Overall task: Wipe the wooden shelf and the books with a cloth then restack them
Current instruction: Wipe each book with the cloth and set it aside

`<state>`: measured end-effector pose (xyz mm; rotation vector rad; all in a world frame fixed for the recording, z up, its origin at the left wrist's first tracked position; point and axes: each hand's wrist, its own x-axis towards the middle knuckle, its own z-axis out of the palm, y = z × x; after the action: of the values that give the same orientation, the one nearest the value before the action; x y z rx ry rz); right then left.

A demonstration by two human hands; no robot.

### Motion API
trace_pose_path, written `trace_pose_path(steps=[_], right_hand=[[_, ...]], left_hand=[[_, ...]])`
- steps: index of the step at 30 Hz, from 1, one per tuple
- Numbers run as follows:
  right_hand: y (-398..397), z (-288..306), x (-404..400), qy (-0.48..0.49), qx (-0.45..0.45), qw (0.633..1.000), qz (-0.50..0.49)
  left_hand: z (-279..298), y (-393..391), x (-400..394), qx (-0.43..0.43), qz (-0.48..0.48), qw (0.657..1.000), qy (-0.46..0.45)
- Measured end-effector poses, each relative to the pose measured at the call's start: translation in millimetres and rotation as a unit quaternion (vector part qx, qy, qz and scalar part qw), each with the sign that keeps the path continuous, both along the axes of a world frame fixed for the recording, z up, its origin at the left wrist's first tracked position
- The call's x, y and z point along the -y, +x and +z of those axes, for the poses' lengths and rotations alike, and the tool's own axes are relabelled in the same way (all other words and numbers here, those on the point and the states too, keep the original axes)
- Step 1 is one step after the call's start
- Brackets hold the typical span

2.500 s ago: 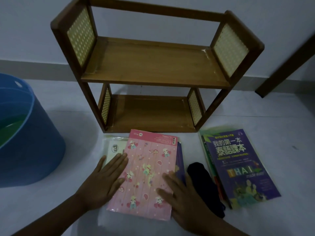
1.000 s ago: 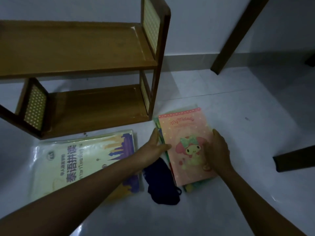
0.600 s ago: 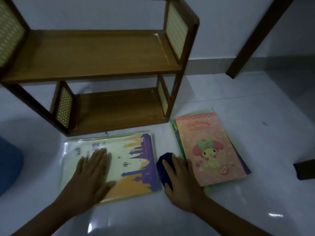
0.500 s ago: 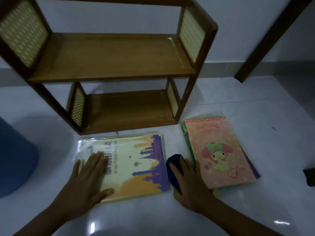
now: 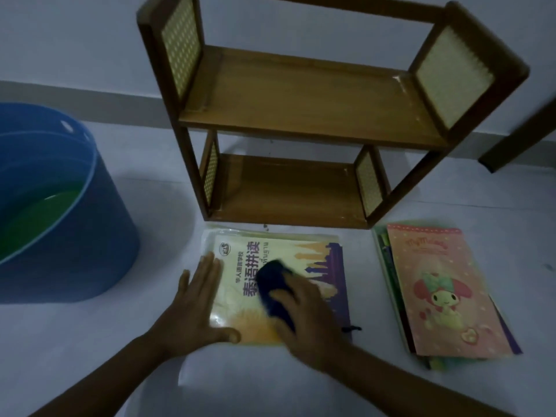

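Observation:
A two-tier wooden shelf with woven side panels stands empty on the white floor by the wall. In front of it lies a yellow and purple book in a clear sleeve. My left hand lies flat on the book's left edge, fingers spread. My right hand presses a dark blue cloth onto the cover's middle. To the right sits a stack of books topped by a pink cartoon book.
A large blue tub with green inside stands on the floor at the left. A dark wooden leg slants down at the far right. A grey skirting runs along the wall behind the shelf.
The pink book went from the left pile onto the right stack. My right hand took the cloth from the floor and brought it onto the yellow book, while my left hand stayed flat on it.

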<state>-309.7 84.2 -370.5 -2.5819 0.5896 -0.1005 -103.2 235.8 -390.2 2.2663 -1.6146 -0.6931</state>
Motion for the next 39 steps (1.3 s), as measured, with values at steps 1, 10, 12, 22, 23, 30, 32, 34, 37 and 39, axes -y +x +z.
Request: trace_pose_path(steps=[1, 10, 12, 22, 23, 30, 32, 34, 37, 39], right_hand=[[3, -2, -18, -0.021, 0.017, 0.998, 0.048], [73, 5, 63, -0.066, -0.009, 0.996, -0.061], [77, 5, 19, -0.076, -0.001, 0.997, -0.016], [27, 1, 81, -0.048, 0.005, 0.989, -0.143], [20, -1, 79, -0.054, 0.006, 0.986, -0.156], [-13, 6, -14, -0.010, 0.003, 0.990, 0.140], [-23, 1, 26, -0.025, 0.005, 0.999, 0.031], [-40, 1, 70, -0.030, -0.018, 0.993, -0.111], [-46, 1, 73, -0.044, -0.033, 0.983, -0.174], [-36, -2, 31, -0.067, 0.001, 0.991, -0.115]], left_hand=[[-2, 0, -1, 0.000, -0.008, 1.000, -0.001], [4, 1, -1, -0.021, -0.001, 1.000, 0.012], [3, 0, -4, -0.027, 0.000, 1.000, 0.005], [4, 1, -1, 0.004, 0.004, 1.000, 0.026], [5, 1, -1, 0.006, 0.002, 0.999, 0.032], [4, 0, 0, 0.045, -0.004, 0.998, 0.045], [6, -1, -1, 0.048, -0.006, 0.998, 0.050], [6, -1, 1, 0.053, -0.008, 0.997, 0.050], [9, -3, -1, 0.055, -0.009, 0.997, 0.056], [10, -2, -2, 0.055, -0.012, 0.996, 0.065]])
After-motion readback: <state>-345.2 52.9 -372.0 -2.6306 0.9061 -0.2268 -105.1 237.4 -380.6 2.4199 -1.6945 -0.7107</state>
